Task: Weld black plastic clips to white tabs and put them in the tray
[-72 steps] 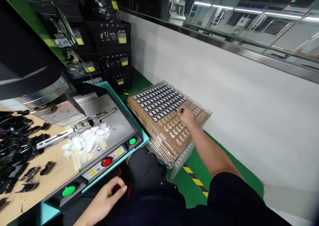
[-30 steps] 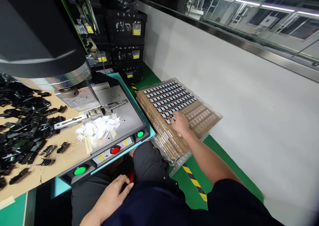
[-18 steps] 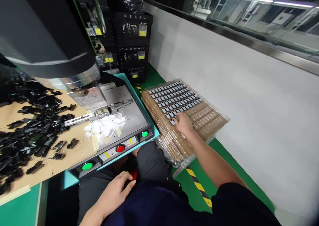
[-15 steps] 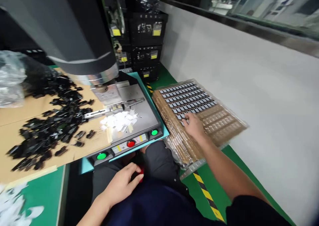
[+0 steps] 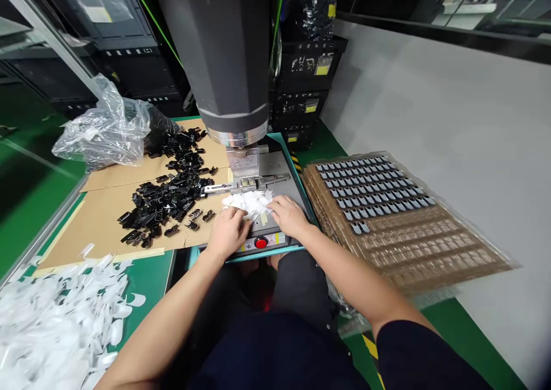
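Both of my hands are at a small heap of thin white pieces (image 5: 252, 201) on the machine's grey base plate (image 5: 275, 163). My left hand (image 5: 229, 230) is at the heap's left front edge, fingers curled and drawn together with the thumb. My right hand (image 5: 289, 215) reaches the heap's right edge, fingertips close together. What either hand pinches, if anything, is too small to make out. Just behind the heap lies a metal fixture bar (image 5: 247, 183), under the machine's dark head (image 5: 235, 92). A red button (image 5: 260, 242) sits on the base front between my forearms.
Many black clip-like parts (image 5: 167, 198) lie on cardboard at left, beside a clear plastic bag (image 5: 112, 132). A large white pile (image 5: 55, 321) covers the near left table. At right, a tray (image 5: 413, 241) with rows of grey pieces tops a stack. Black bins (image 5: 301, 80) stand behind.
My right hand has left the tray of grey pieces and come to the white heap. My left hand has risen from my lap to the heap. The view has turned left.
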Motion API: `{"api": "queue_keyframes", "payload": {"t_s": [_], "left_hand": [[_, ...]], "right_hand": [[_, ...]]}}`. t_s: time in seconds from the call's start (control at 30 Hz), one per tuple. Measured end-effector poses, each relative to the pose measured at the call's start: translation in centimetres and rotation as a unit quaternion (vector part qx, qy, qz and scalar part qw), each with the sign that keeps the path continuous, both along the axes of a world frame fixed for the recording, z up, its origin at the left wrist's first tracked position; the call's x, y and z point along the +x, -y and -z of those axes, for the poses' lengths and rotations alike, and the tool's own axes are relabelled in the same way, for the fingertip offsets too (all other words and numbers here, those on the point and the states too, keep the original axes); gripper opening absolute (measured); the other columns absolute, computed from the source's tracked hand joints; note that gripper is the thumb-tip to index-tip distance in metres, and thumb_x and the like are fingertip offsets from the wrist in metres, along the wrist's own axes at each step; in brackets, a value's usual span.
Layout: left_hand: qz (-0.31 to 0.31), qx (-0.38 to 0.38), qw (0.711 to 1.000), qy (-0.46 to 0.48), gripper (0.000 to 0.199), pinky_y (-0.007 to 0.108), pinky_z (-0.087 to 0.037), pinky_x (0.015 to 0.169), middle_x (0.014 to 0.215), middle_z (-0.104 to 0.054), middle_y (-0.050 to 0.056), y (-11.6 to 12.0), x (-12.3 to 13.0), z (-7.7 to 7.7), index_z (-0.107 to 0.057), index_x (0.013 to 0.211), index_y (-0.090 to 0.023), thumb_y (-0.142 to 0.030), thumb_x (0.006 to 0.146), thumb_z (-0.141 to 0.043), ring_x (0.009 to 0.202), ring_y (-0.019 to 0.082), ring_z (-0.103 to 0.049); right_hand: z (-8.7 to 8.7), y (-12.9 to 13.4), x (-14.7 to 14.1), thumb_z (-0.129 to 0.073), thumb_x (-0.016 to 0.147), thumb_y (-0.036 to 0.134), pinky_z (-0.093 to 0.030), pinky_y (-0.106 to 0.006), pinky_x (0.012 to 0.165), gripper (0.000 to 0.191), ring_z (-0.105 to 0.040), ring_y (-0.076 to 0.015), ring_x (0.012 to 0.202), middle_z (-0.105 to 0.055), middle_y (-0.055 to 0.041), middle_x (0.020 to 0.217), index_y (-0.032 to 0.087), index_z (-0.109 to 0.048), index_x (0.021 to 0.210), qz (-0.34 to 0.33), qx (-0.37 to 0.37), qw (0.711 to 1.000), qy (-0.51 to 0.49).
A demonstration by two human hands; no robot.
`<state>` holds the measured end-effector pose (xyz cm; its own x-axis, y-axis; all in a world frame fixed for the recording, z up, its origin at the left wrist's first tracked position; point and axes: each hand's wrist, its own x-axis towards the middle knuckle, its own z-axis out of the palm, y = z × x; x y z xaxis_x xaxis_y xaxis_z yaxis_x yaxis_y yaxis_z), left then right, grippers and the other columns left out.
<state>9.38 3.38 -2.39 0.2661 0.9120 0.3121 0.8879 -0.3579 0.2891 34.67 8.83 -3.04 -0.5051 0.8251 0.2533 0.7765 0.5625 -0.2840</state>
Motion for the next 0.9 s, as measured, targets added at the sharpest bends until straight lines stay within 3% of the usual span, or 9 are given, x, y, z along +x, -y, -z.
{"api": "queue_keyframes", "payload": {"t_s": [0.27, 0.5, 0.67, 0.8, 0.9], "left_hand": [[-0.006, -0.011, 1.0, -0.003, 0.025, 0.043, -0.049, 0.092, 0.107, -0.069, 0.012, -1.1, 0.8, 0.3, -0.074, 0.105, -0.022, -0.039, 0.109, -0.055, 0.104, 0.029, -0.065], [-0.044, -0.072, 0.993, 0.087, 0.025, 0.034, -0.049, 0.082, 0.095, -0.069, 0.005, -1.6, 0.2, -0.2, -0.074, 0.088, -0.023, -0.044, 0.1, -0.074, 0.089, 0.022, -0.066], [-0.034, -0.079, 0.989, 0.123, 0.023, 0.032, -0.05, 0.079, 0.095, -0.07, 0.003, -1.3, -0.4, -0.9, -0.075, 0.089, -0.024, -0.044, 0.1, -0.074, 0.087, 0.02, -0.067], [-0.001, -0.028, 0.984, 0.175, 0.016, 0.033, -0.056, 0.09, 0.107, -0.073, 0.006, -1.0, -1.3, -1.3, -0.072, 0.098, -0.024, -0.038, 0.104, -0.066, 0.098, 0.02, -0.07], [0.001, 0.006, 0.981, 0.194, 0.012, 0.038, -0.057, 0.1, 0.12, -0.075, 0.008, -1.8, -2.1, -1.6, -0.067, 0.099, -0.024, -0.033, 0.105, -0.063, 0.111, 0.022, -0.072]], "right_hand": [[1.1, -0.2, -0.2, -0.052, 0.108, 0.024, -0.047, -0.041, 0.101, 0.023, -0.057, -0.0279, 0.111, -0.067, -0.0105, 0.12, 0.024, -0.074, 0.115, 0.016, 0.021, 1.0, -0.017], [1.7, 0.5, 1.1, -0.057, 0.107, 0.032, -0.049, -0.038, 0.102, 0.016, -0.062, -0.0256, 0.113, -0.069, -0.0093, 0.115, 0.024, -0.071, 0.103, 0.036, 0.004, 0.99, -0.139], [1.9, 0.8, 1.4, -0.051, 0.108, 0.037, -0.05, -0.036, 0.094, 0.021, -0.065, -0.0253, 0.101, -0.071, -0.0082, 0.103, 0.024, -0.066, 0.104, 0.093, -0.017, 0.983, -0.16], [1.7, 0.9, 1.1, -0.047, 0.109, 0.04, -0.049, -0.034, 0.085, 0.026, -0.067, -0.0256, 0.089, -0.071, -0.0071, 0.092, 0.023, -0.066, 0.114, 0.164, -0.025, 0.974, -0.152], [0.9, 0.1, 0.3, -0.044, 0.111, 0.041, -0.05, -0.034, 0.091, 0.031, -0.068, -0.0257, 0.098, -0.073, -0.009, 0.102, 0.024, -0.07, 0.114, 0.157, -0.013, 0.974, -0.164]]}}
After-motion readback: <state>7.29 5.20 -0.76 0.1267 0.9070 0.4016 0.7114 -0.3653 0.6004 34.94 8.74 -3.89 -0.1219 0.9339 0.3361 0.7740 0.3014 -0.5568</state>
